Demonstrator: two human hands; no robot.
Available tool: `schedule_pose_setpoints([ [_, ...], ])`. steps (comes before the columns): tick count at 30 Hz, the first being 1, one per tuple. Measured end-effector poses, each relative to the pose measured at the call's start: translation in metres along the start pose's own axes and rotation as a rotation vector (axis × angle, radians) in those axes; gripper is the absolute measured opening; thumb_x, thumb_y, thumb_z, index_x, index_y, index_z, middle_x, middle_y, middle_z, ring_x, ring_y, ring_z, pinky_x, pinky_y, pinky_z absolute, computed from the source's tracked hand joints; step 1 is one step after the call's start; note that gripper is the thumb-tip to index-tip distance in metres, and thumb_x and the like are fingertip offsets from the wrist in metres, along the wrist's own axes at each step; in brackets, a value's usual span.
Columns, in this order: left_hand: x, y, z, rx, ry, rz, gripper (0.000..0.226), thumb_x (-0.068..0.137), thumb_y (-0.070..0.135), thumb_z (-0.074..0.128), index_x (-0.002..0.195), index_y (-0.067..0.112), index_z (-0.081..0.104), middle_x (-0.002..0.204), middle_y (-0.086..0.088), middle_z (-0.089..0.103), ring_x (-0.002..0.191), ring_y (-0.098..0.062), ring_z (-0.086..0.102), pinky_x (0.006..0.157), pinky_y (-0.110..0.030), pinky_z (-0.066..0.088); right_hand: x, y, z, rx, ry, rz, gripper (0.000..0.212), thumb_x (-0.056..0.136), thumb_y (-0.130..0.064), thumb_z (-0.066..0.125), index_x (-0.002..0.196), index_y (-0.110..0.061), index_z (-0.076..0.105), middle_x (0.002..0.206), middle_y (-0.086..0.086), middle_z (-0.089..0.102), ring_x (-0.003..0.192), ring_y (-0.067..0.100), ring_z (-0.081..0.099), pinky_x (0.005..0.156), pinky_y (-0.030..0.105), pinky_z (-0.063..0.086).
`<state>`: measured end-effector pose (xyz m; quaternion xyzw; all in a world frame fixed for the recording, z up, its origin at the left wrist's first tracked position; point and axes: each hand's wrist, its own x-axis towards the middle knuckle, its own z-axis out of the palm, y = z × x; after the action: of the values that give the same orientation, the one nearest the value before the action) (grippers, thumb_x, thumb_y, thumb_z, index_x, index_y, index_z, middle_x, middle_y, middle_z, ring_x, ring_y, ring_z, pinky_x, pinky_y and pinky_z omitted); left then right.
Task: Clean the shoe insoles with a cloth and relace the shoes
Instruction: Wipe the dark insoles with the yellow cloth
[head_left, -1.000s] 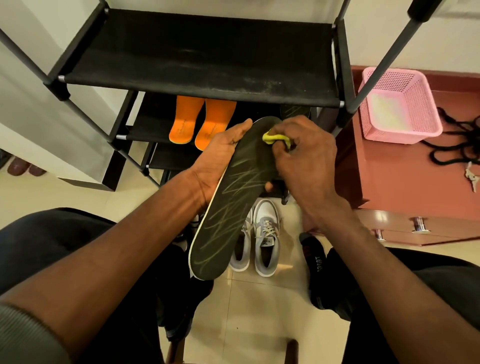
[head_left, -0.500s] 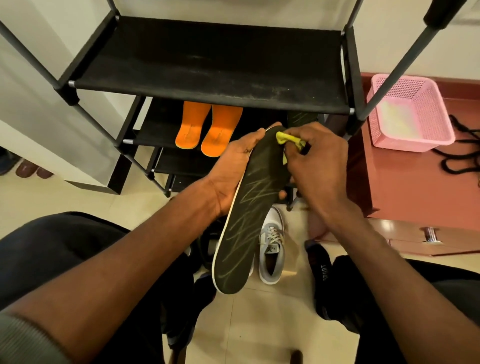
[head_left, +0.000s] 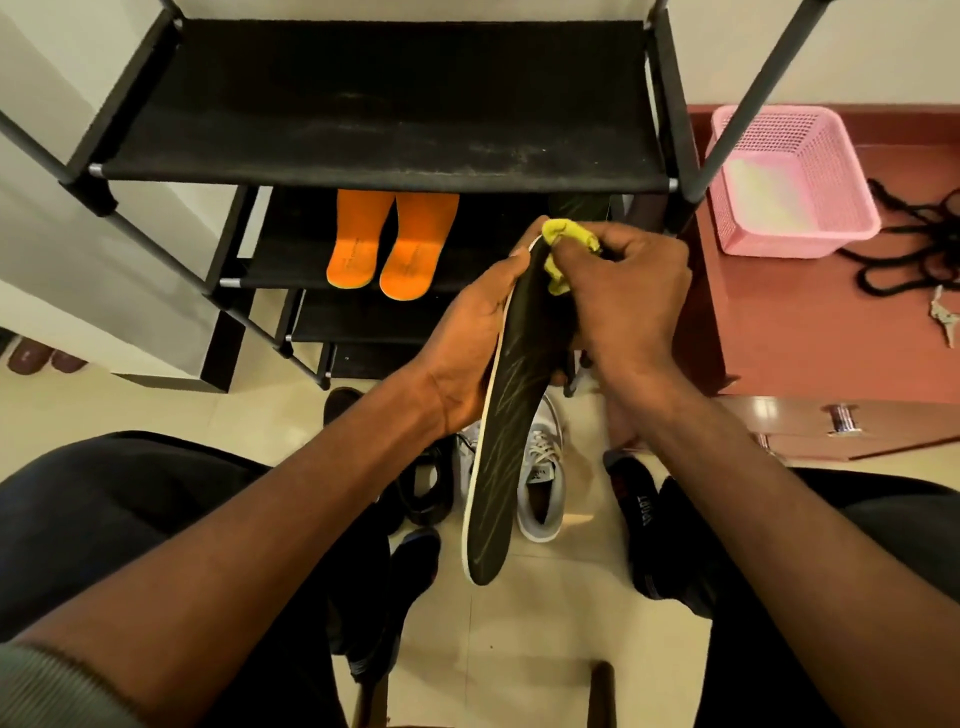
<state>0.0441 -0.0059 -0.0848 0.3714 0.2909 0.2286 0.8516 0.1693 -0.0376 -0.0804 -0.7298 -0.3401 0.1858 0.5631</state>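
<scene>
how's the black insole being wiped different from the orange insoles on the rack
The black insole is held in the air by the left hand; the orange insoles lie as a pair on a rack shelf. The black one has pale streak markings; the orange ones look plain. All are out of their shoes.

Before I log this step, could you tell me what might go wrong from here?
1. The left hand grips only the black insole near its top; rubbing could flex or twist it loose.
2. The yellow cloth is bunched small in the right hand, so the lower end may go unwiped.
</scene>
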Motion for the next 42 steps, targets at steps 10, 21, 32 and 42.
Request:
schedule_pose_setpoints([
  [10,-0.001,0.012,-0.009,0.006,0.300,0.137,0.043,0.112,0.030,0.038,0.151,0.023,0.051,0.140,-0.003,0.065,0.118,-0.013,0.069,0.090,-0.025,0.058,-0.064,-0.011,0.005,0.069,-0.280,0.005,0.017,0.089,-0.009,0.077,0.101,-0.019,0.083,0.072,-0.009,0.076,0.064,0.018,0.072,0.060,0.034,0.061],
  [21,-0.002,0.012,-0.001,-0.026,0.027,-0.032,0.053,0.111,0.051,0.033,0.156,0.025,0.042,0.130,-0.016,0.067,0.101,-0.033,0.071,0.094,-0.060,0.052,0.015,0.003,-0.003,-0.196,-0.070,-0.192,0.020,0.092,-0.019,0.076,0.112,-0.019,0.080,0.097,-0.010,0.077,0.087,0.002,0.071,0.079,0.030,0.063],
  [32,-0.003,0.029,-0.013,-0.123,0.263,0.041,0.055,0.111,0.045,0.036,0.154,0.013,0.047,0.142,-0.017,0.061,0.121,-0.031,0.066,0.104,-0.041,0.055,-0.054,0.000,0.006,-0.126,-0.320,-0.457,0.023,0.086,-0.002,0.076,0.108,-0.009,0.081,0.099,-0.002,0.076,0.089,0.008,0.070,0.082,0.032,0.059],
  [42,-0.005,0.025,-0.006,-0.050,0.057,-0.083,0.045,0.110,0.042,0.040,0.117,0.015,0.076,0.103,-0.015,0.075,0.089,-0.033,0.071,0.105,-0.062,0.040,0.021,0.007,-0.008,-0.356,-0.181,-0.409,0.024,0.089,-0.005,0.072,0.109,-0.016,0.081,0.108,-0.004,0.071,0.096,0.003,0.064,0.083,0.010,0.050],
])
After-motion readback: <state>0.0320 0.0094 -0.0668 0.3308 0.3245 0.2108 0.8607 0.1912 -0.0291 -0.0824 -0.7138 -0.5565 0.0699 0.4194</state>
